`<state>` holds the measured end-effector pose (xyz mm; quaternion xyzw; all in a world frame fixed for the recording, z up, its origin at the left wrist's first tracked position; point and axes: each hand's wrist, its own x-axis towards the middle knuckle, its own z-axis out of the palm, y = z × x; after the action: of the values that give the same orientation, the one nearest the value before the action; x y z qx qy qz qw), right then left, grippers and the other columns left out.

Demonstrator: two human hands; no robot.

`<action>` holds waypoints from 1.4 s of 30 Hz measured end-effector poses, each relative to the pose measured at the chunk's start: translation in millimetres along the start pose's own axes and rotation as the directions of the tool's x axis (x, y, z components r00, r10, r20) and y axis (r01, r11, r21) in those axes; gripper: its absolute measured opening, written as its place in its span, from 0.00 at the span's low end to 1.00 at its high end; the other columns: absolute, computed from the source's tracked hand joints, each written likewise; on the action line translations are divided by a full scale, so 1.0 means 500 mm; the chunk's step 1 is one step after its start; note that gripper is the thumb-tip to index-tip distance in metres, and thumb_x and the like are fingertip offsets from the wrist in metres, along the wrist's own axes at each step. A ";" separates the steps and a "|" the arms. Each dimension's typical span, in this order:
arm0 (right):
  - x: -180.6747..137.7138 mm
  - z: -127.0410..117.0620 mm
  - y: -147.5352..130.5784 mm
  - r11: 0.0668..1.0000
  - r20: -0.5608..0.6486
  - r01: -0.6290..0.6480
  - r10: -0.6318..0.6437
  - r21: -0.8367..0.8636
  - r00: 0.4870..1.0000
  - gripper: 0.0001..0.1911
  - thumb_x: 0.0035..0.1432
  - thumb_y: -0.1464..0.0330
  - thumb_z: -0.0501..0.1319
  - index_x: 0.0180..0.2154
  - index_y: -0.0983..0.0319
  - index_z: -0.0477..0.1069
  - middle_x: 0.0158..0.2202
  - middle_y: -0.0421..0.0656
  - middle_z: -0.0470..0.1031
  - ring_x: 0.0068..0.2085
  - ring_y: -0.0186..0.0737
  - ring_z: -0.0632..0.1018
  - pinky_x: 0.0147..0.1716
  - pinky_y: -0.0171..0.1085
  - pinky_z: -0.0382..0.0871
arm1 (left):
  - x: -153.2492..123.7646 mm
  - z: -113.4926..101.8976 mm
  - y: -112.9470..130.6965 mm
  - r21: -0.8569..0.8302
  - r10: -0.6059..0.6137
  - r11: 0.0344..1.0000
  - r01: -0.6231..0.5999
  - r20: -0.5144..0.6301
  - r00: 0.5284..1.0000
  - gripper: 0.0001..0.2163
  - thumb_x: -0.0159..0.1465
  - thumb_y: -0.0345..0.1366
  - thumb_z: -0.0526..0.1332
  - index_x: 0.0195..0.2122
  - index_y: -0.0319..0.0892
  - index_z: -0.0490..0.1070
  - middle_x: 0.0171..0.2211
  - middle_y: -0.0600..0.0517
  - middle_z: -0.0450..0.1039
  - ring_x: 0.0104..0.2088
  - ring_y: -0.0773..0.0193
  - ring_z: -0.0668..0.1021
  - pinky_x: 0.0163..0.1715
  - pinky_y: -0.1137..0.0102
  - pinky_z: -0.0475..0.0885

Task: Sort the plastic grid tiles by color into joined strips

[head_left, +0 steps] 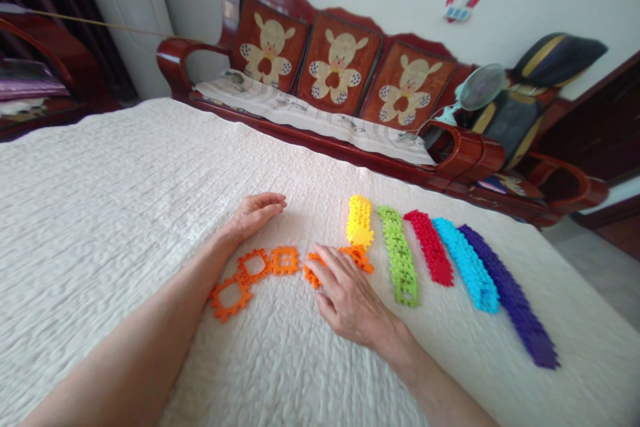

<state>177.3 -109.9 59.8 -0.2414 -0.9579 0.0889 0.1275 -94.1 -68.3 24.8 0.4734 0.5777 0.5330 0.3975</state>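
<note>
Several orange interlocking square tiles (253, 273) lie in a loose row on the white quilted bed cover (100, 213). My right hand (350, 297) rests palm down over the right end of that row, fingers flat on an orange tile (311, 271). My left hand (255, 213) lies beyond the tiles, fingers together and relaxed, holding nothing. To the right stand stacked rows of tiles: yellow (359, 220), green (399, 255), red (430, 247), blue (467, 265) and purple (515, 297).
A dark red wooden bench (450, 160) with teddy-bear cushions (340, 70) runs along the far edge of the bed. A small fan (477, 90) and dark bags sit at its right end. Floor shows at the far right.
</note>
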 end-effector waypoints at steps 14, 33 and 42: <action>0.014 -0.015 -0.008 0.997 0.141 0.010 0.001 -0.078 0.990 0.24 0.58 0.76 0.53 0.57 0.61 0.62 0.57 0.50 0.65 0.61 0.50 0.60 0.61 0.57 0.49 | 0.000 0.002 0.002 -0.009 0.001 1.000 -0.001 -0.004 1.000 0.19 0.53 0.47 0.65 0.42 0.42 0.76 0.42 0.47 0.80 0.44 0.56 0.78 0.51 0.61 0.69; -0.020 -0.017 0.001 0.950 0.121 -0.201 0.176 0.240 0.977 0.34 0.52 0.66 0.66 0.59 0.60 0.58 0.59 0.49 0.62 0.60 0.47 0.66 0.60 0.47 0.63 | -0.002 0.002 0.006 0.009 0.023 1.000 -0.023 -0.008 1.000 0.18 0.53 0.46 0.64 0.42 0.42 0.77 0.41 0.48 0.80 0.42 0.57 0.78 0.48 0.63 0.70; -0.011 -0.017 0.010 0.901 0.116 -0.284 0.259 0.328 0.959 0.27 0.53 0.73 0.60 0.56 0.61 0.64 0.56 0.50 0.69 0.57 0.45 0.70 0.59 0.47 0.62 | -0.010 0.004 0.019 0.023 0.001 1.000 -0.001 -0.012 1.000 0.20 0.52 0.48 0.64 0.42 0.41 0.77 0.42 0.47 0.80 0.44 0.56 0.78 0.49 0.62 0.70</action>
<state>186.7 -107.5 65.6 -0.3435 -0.8887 0.2790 0.1202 -89.8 -72.7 33.6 0.4751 0.5859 0.5292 0.3884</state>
